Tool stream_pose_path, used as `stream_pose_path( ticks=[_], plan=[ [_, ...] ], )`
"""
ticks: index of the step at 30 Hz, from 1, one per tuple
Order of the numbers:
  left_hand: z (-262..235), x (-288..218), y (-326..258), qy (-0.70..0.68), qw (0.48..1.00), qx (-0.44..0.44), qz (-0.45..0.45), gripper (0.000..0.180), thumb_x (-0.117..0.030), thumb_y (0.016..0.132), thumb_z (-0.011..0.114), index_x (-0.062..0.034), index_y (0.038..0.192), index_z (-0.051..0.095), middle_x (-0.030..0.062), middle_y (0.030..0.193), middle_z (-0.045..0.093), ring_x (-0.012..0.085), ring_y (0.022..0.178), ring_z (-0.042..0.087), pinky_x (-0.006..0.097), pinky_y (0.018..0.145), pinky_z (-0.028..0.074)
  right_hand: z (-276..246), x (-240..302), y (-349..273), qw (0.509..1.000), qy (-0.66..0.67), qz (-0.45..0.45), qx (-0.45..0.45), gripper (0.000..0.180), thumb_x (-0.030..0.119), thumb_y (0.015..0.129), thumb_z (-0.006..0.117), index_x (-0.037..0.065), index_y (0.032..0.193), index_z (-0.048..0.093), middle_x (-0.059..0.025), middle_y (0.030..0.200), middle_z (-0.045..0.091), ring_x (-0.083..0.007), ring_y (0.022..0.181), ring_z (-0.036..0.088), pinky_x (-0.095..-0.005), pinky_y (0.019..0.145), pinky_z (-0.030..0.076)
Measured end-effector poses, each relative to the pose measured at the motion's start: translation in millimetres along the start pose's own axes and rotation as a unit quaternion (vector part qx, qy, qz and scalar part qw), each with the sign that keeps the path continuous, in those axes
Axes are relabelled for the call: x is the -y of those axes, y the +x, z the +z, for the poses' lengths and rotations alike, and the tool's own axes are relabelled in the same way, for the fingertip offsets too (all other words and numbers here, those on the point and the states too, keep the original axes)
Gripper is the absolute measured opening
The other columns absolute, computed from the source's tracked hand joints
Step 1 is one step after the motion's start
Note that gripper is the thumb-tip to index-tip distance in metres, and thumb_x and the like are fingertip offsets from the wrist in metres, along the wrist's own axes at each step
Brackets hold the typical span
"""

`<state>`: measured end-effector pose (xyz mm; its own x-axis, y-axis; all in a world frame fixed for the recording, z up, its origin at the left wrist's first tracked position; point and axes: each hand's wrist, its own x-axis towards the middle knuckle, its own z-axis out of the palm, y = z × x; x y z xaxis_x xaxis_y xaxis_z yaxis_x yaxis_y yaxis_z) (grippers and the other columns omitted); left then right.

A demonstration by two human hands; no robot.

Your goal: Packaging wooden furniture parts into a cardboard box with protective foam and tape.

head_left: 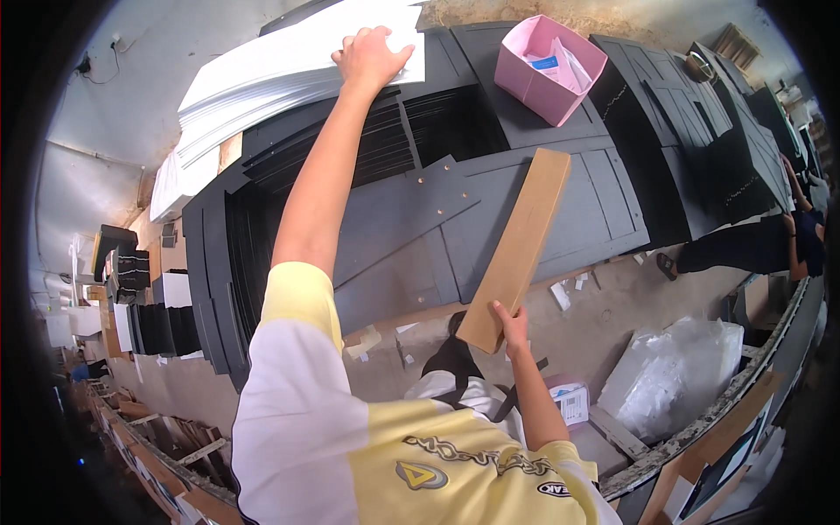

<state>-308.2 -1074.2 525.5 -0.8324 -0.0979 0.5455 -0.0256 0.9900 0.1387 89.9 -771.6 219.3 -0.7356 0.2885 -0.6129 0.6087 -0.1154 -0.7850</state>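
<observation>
We note the right hand [512,325] closed around the near end of a flat brown wooden board [518,247]. The board sits just right of frame centre. Its long axis runs from about 7 o'clock, at the grip, up to about 1 o'clock, where the free end points toward a pink open box [549,68]. The free end hangs over the dark grey cut panels [411,219] spread across the worktable; we cannot tell whether it touches them.

The left hand [369,56] is stretched far out at 12 o'clock, palm down, fingers loosely spread and flat on a stack of white sheets [289,74]. It presses rather than grips; nothing is closed inside it. The stack's long side runs from about 8 o'clock to 2 o'clock, and its right edge lies on the grey panels.

More black panels [700,131] are piled at 2 o'clock, beyond the pink box. At 3 o'clock another person's dark-clad legs [744,245] stand beside the table. At 4 o'clock a crumpled clear plastic bag [678,372] lies on the floor, with a small white carton [569,398] near the right forearm. Stacked dark and white packs [153,306] sit at 9 o'clock.
</observation>
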Motion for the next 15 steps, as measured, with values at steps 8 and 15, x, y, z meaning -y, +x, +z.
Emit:
stream_pose_path(
  ticks=[8,15],
  plan=[
    [-22.2,28.2,20.3,-0.01,0.976,-0.148,0.157,0.027,-0.038,0.089,0.066,-0.0206,0.108,0.075,0.0045,0.083,0.074,0.0278,0.071,0.071,0.038,0.067,0.056,-68.0,68.8,-21.7,1.0,0.008,-0.011,-0.024,0.054,0.024,0.082,0.079,-0.005,0.122,0.055,-0.015,0.11,0.066,-0.0231,0.097,0.065,-0.035,0.086,0.052],
    [-156.6,4.3,43.8,-0.073,0.888,-0.31,0.332,0.018,-0.012,0.086,0.076,-0.0019,0.101,0.072,0.0135,0.076,0.071,0.0243,0.064,0.069,0.034,0.059,0.054,-126.1,89.7,-64.1,0.994,0.102,0.002,-0.037,0.048,0.019,0.083,0.076,-0.006,0.119,0.059,-0.0127,0.108,0.067,-0.0196,0.094,0.065,-0.0319,0.085,0.051]
  ],
)
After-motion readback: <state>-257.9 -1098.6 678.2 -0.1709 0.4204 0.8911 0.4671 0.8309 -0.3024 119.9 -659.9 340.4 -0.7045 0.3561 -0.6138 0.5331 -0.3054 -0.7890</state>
